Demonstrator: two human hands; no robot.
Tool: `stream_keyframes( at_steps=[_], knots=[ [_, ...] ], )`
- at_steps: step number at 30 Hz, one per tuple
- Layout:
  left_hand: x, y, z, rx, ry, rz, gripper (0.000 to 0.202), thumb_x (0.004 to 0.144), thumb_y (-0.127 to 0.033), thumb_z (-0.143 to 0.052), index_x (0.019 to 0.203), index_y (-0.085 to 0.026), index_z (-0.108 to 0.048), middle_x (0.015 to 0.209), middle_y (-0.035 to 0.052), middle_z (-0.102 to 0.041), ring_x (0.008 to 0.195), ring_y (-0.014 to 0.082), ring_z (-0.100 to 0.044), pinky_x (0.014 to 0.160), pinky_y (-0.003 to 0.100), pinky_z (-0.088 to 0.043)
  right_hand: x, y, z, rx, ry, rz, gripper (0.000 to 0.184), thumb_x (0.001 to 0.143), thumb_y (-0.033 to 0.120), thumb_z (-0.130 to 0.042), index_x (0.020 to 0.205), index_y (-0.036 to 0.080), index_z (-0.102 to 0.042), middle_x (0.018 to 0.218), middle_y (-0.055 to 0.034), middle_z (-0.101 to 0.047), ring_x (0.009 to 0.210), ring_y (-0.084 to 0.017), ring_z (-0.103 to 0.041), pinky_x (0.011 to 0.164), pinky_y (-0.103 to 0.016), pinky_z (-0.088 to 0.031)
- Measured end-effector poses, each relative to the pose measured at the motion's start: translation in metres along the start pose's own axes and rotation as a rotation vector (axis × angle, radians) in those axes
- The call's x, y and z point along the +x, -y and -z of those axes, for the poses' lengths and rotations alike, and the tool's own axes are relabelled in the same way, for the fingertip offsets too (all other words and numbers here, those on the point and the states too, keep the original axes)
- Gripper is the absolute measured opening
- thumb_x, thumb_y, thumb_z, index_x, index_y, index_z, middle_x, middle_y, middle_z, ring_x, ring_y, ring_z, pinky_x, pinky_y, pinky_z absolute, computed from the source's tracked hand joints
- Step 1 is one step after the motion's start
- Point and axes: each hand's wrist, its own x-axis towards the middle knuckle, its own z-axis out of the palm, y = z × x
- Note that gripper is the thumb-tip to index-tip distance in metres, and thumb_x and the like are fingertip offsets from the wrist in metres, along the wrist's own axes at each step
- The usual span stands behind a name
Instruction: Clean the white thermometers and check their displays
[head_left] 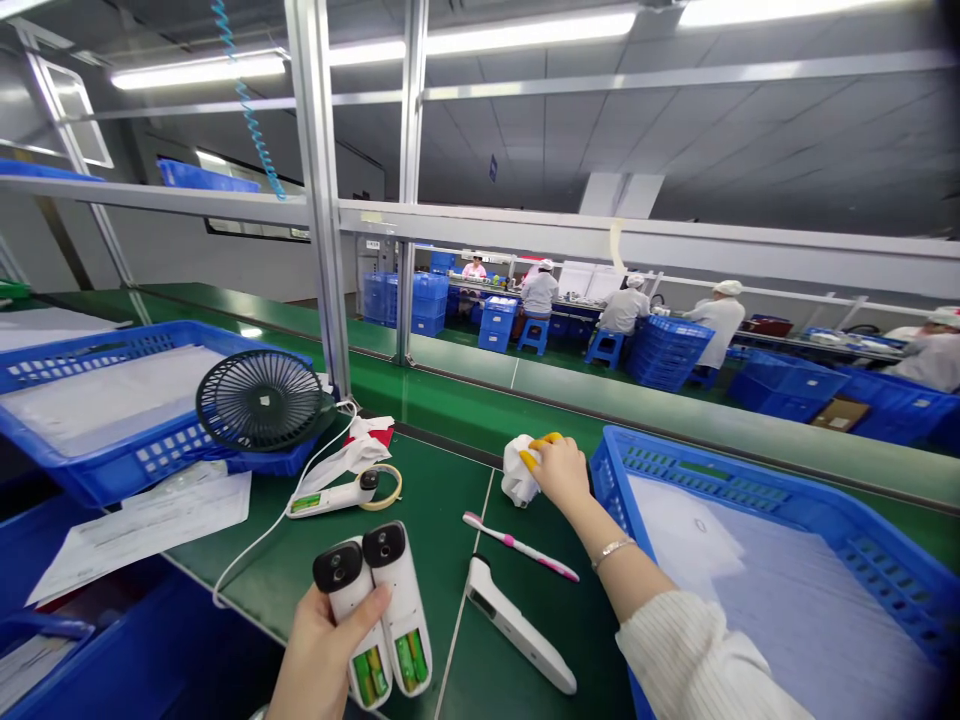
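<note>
In my left hand are two white forehead thermometers, side by side, black heads up. Green batteries show in their uncovered compartments, and my thumb lies across them. Further off, my right hand, with yellow finger cots, is closed on a crumpled white cloth over the green bench. Just below that hand lies a pink and white toothbrush. Nearer me rests another white thermometer on its side. To the left, a thermometer with batteries showing lies against a roll of tape.
A lined blue crate stands at the right, another blue crate at the left. A black fan, its white cable and papers lie left. A metal post rises behind. Several people sit at a far bench.
</note>
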Motion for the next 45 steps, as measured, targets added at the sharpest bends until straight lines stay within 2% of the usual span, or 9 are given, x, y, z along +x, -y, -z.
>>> stream_keyframes(
  at_steps=[5, 9, 15, 17, 19, 22, 29, 36, 45],
  knots=[
    [-0.004, 0.001, 0.005, 0.085, 0.031, -0.129, 0.031, 0.061, -0.026, -0.079, 0.081, -0.013, -0.059, 0.074, 0.004, -0.068, 0.069, 0.0202, -0.064, 0.067, 0.032, -0.052, -0.002, -0.007, -0.002, 0.002, -0.034, 0.049, 0.026, 0.086, 0.033, -0.052, 0.102, 0.015, -0.063, 0.099, -0.0092, -0.061, 0.093, -0.022, -0.056, 0.078, -0.039, -0.045],
    [-0.005, 0.0, 0.006, 0.122, 0.13, -0.2, 0.031, 0.063, -0.025, -0.077, 0.085, -0.014, -0.058, 0.078, 0.0017, -0.066, 0.071, 0.016, -0.061, 0.067, 0.029, -0.05, -0.003, 0.001, 0.005, 0.052, -0.158, 0.203, 0.03, 0.085, 0.026, -0.046, 0.098, 0.012, -0.069, 0.089, -0.0164, -0.063, 0.086, -0.029, -0.056, 0.067, -0.041, -0.044],
    [-0.001, -0.003, 0.009, 0.103, 0.182, -0.206, 0.033, 0.063, -0.022, -0.076, 0.089, -0.014, -0.057, 0.081, 0.0, -0.063, 0.073, 0.0136, -0.058, 0.069, 0.027, -0.048, -0.047, 0.054, 0.045, 0.285, -0.441, 0.604, 0.021, 0.084, 0.029, -0.051, 0.098, 0.02, -0.065, 0.099, -0.0094, -0.058, 0.091, -0.024, -0.051, 0.074, -0.037, -0.046],
    [-0.001, -0.003, 0.008, 0.146, 0.193, -0.214, 0.03, 0.065, -0.021, -0.075, 0.089, -0.015, -0.058, 0.082, -0.0001, -0.062, 0.074, 0.0134, -0.058, 0.068, 0.025, -0.047, -0.072, 0.074, 0.062, 0.506, -0.587, 0.93, 0.019, 0.079, 0.016, -0.06, 0.097, 0.019, -0.061, 0.092, -0.0084, -0.057, 0.085, -0.022, -0.051, 0.074, -0.039, -0.046],
    [0.0, -0.004, 0.007, 0.213, 0.204, -0.24, 0.028, 0.065, -0.02, -0.073, 0.088, -0.015, -0.059, 0.082, -0.0005, -0.062, 0.075, 0.0126, -0.056, 0.068, 0.023, -0.046, -0.093, 0.089, 0.077, 0.613, -0.61, 1.095, 0.027, 0.075, 0.007, -0.062, 0.1, 0.017, -0.059, 0.092, -0.0091, -0.056, 0.086, -0.023, -0.049, 0.072, -0.04, -0.044],
    [-0.001, -0.002, 0.003, 0.265, 0.265, -0.246, 0.029, 0.064, -0.02, -0.074, 0.089, -0.015, -0.06, 0.084, -0.0006, -0.061, 0.076, 0.0122, -0.055, 0.068, 0.022, -0.045, -0.11, 0.101, 0.087, 0.676, -0.533, 1.19, 0.028, 0.075, 0.003, -0.06, 0.1, 0.015, -0.059, 0.092, -0.0099, -0.056, 0.085, -0.023, -0.048, 0.07, -0.042, -0.042],
    [-0.004, 0.007, -0.007, 0.342, 0.309, -0.238, 0.024, 0.066, -0.021, -0.071, 0.086, -0.015, -0.059, 0.08, -0.0014, -0.06, 0.073, 0.012, -0.053, 0.066, 0.022, -0.044, -0.116, 0.104, 0.08, 0.635, -0.441, 1.155, 0.021, 0.078, 0.007, -0.06, 0.097, 0.015, -0.063, 0.087, -0.0086, -0.062, 0.082, -0.022, -0.048, 0.073, -0.044, -0.038],
    [-0.001, 0.009, -0.006, 0.52, 0.199, -0.335, 0.02, 0.069, -0.024, -0.066, 0.088, -0.016, -0.06, 0.078, -0.0009, -0.062, 0.071, 0.0132, -0.055, 0.062, 0.023, -0.044, -0.119, 0.107, 0.086, 0.651, -0.409, 0.981, 0.013, 0.076, 0.011, -0.066, 0.088, 0.015, -0.064, 0.079, -0.0073, -0.064, 0.072, -0.018, -0.05, 0.068, -0.038, -0.039],
    [0.0, 0.009, -0.006, 0.734, 0.058, -0.481, 0.027, 0.07, -0.013, -0.059, 0.095, -0.021, -0.063, 0.081, -0.0022, -0.068, 0.071, 0.0136, -0.061, 0.066, 0.022, -0.047, -0.12, 0.101, 0.085, 0.708, -0.242, 0.86, 0.007, 0.079, 0.016, -0.062, 0.085, 0.019, -0.064, 0.074, -0.003, -0.061, 0.07, -0.016, -0.05, 0.068, -0.035, -0.038]
  ],
)
